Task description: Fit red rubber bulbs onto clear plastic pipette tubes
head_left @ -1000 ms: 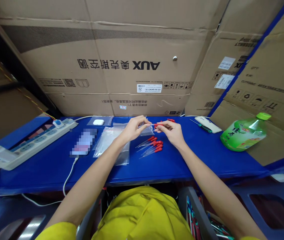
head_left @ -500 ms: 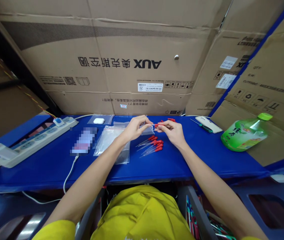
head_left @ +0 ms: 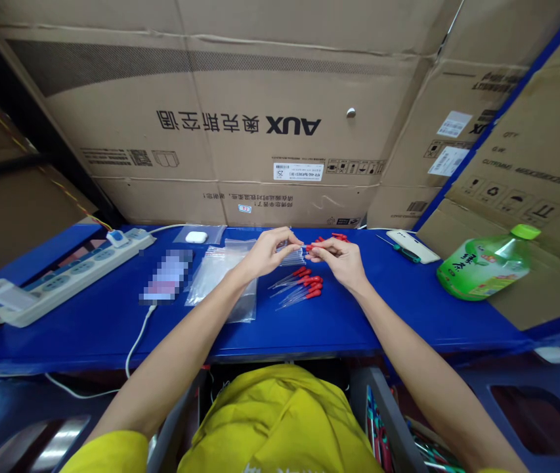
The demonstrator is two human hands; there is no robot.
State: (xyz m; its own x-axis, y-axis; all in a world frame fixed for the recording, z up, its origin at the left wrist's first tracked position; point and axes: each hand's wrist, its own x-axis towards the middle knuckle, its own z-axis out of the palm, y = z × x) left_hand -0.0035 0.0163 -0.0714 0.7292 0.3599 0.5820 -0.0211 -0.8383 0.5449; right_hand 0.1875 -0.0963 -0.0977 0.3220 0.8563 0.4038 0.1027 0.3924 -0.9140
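Nearest me on the blue tabletop (head_left: 353, 328), I see a small cluster of red-bulbed droppers (head_left: 304, 289), their clear stems pointing left. Clear plastic bags (head_left: 220, 279) lie flat just left of them, partly under the left forearm.

Beyond, I have both hands working close together. The left hand (head_left: 267, 253) has thumb and fingertips drawn together on a slim clear tube, mostly hidden by the fingers. The right hand (head_left: 341, 259) is pinched on a red bulb (head_left: 309, 248), which meets the tube between the two sets of fingertips; I cannot tell how far it is seated.

A bundle of clear stems (head_left: 289, 257) rests beside the left fingers, and loose red bulbs (head_left: 339, 236) lie just behind the right hand, before the cardboard (head_left: 240, 85).
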